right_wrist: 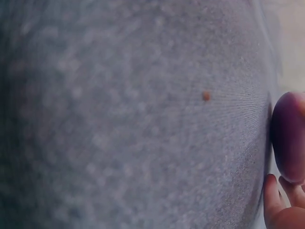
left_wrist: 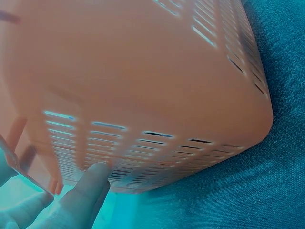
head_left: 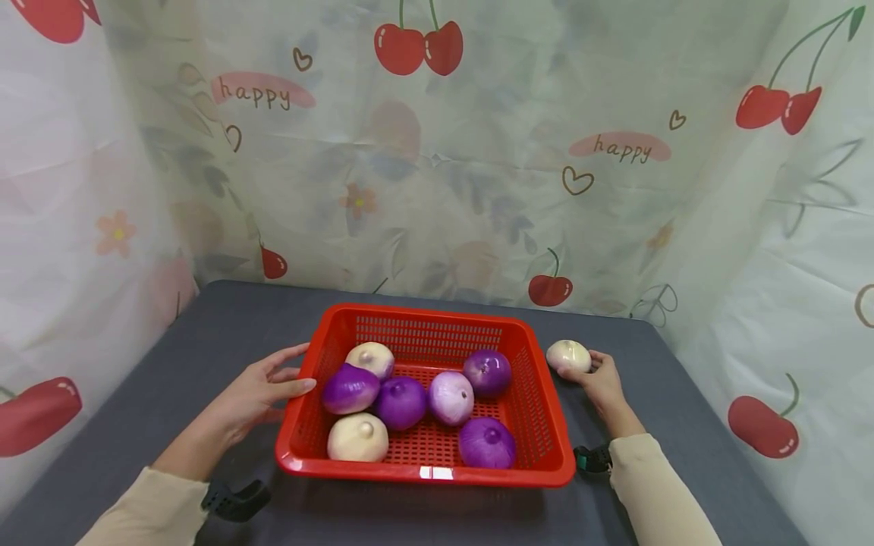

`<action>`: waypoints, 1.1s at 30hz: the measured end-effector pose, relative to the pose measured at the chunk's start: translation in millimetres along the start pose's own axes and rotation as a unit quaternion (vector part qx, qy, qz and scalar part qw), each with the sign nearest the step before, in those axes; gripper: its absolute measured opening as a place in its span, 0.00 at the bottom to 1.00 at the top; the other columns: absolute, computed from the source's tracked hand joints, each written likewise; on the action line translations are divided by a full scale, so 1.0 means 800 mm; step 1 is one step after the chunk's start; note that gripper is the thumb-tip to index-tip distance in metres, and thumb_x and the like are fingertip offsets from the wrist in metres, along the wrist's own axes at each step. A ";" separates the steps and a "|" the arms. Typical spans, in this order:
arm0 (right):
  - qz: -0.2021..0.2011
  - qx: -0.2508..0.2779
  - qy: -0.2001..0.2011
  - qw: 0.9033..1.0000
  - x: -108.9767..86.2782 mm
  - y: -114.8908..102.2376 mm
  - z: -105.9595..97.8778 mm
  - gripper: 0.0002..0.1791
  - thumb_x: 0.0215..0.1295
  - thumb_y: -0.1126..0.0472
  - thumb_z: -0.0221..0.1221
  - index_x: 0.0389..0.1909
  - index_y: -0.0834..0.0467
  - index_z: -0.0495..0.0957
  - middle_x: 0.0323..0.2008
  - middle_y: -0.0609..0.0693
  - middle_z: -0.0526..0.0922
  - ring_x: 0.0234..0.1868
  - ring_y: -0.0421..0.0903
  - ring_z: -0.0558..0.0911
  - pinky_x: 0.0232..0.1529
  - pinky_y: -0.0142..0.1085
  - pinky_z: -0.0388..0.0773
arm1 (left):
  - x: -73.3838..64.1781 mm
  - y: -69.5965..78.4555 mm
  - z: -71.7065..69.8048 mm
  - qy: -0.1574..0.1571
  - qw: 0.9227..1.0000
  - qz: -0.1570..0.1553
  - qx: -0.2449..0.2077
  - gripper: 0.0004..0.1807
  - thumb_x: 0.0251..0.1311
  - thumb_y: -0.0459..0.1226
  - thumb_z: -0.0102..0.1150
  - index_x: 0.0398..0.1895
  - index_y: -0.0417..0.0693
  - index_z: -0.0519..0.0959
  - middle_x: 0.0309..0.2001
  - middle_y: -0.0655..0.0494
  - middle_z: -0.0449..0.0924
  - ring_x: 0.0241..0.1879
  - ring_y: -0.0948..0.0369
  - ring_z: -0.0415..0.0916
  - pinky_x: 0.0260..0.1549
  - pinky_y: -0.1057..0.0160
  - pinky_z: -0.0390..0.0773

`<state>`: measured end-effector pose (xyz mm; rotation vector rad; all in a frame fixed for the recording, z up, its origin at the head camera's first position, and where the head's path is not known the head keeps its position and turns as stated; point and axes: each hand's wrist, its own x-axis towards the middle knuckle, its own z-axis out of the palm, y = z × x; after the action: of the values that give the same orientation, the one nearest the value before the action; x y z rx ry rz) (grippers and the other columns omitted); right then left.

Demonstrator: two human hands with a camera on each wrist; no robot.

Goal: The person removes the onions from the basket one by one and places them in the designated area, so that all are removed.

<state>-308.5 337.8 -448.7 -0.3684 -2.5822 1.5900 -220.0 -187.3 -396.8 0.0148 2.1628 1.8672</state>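
A red plastic basket (head_left: 423,475) with slotted walls holds several onions, among them a purple onion (head_left: 488,443) and a whitish onion (head_left: 358,437). At its left side my left hand (head_left: 262,387) touches the rim, fingers fairly straight. The left wrist view shows its fingertips (left_wrist: 97,171) against the outer basket wall (left_wrist: 143,95). Beyond the basket's right rim, my right hand (head_left: 601,383) holds a pale onion (head_left: 568,355) between thumb and fingers, low over the table. Only part of that onion (right_wrist: 288,138) shows in the right wrist view, looking purplish there.
The basket stands on a dark grey table (head_left: 259,307). A curtain (head_left: 437,167) printed with cherries hangs behind it and along both sides. Dark straps (head_left: 235,500) circle both wrists. A small orange speck (right_wrist: 206,96) lies on the cloth surface.
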 end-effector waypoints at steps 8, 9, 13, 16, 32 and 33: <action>0.004 -0.019 -0.005 1.000 0.001 0.000 -0.003 0.49 0.58 0.60 0.66 0.70 0.73 0.45 0.66 0.73 0.58 0.65 0.64 0.62 0.67 0.55 0.60 | -0.001 0.002 0.001 0.001 1.000 0.000 0.004 0.43 0.63 0.41 0.61 0.76 0.50 0.49 0.66 0.32 0.64 0.51 0.50 0.80 0.44 0.44 0.82; 0.005 -0.020 -0.005 1.000 0.001 0.000 -0.003 0.49 0.58 0.61 0.66 0.70 0.73 0.46 0.65 0.73 0.58 0.65 0.64 0.62 0.67 0.55 0.60 | -0.001 0.002 0.001 0.001 1.000 0.000 0.004 0.43 0.63 0.41 0.61 0.76 0.50 0.49 0.67 0.32 0.64 0.51 0.50 0.80 0.44 0.44 0.82; 0.006 -0.022 -0.006 1.000 0.002 0.001 -0.004 0.48 0.58 0.61 0.66 0.70 0.73 0.45 0.66 0.73 0.58 0.65 0.64 0.62 0.68 0.55 0.59 | -0.002 0.004 0.001 0.002 1.000 -0.002 0.006 0.43 0.63 0.41 0.61 0.76 0.50 0.49 0.67 0.32 0.64 0.52 0.49 0.80 0.45 0.44 0.81; 0.006 -0.021 -0.010 1.000 0.003 0.000 -0.004 0.49 0.58 0.61 0.66 0.70 0.73 0.45 0.66 0.73 0.58 0.65 0.64 0.62 0.68 0.55 0.58 | -0.002 0.004 0.001 0.003 1.000 -0.001 0.008 0.43 0.63 0.41 0.61 0.76 0.50 0.49 0.67 0.32 0.64 0.52 0.49 0.79 0.45 0.44 0.81; 0.006 -0.025 -0.023 0.999 0.001 -0.001 -0.007 0.48 0.59 0.60 0.65 0.69 0.75 0.45 0.65 0.73 0.57 0.64 0.65 0.62 0.67 0.56 0.58 | -0.003 0.002 0.003 0.009 1.000 -0.001 0.013 0.45 0.61 0.43 0.63 0.77 0.52 0.49 0.68 0.33 0.63 0.53 0.48 0.79 0.47 0.44 0.81; 0.006 -0.024 -0.024 0.999 0.001 -0.001 -0.007 0.48 0.59 0.61 0.65 0.68 0.75 0.45 0.65 0.73 0.57 0.64 0.65 0.62 0.67 0.55 0.57 | -0.003 0.002 0.003 0.009 1.000 -0.001 0.013 0.45 0.61 0.43 0.63 0.77 0.52 0.49 0.68 0.33 0.63 0.53 0.48 0.79 0.47 0.44 0.81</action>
<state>-308.1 342.7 -445.6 -0.3548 -2.6623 1.5617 -217.4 -185.2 -394.8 0.0014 2.1982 1.8436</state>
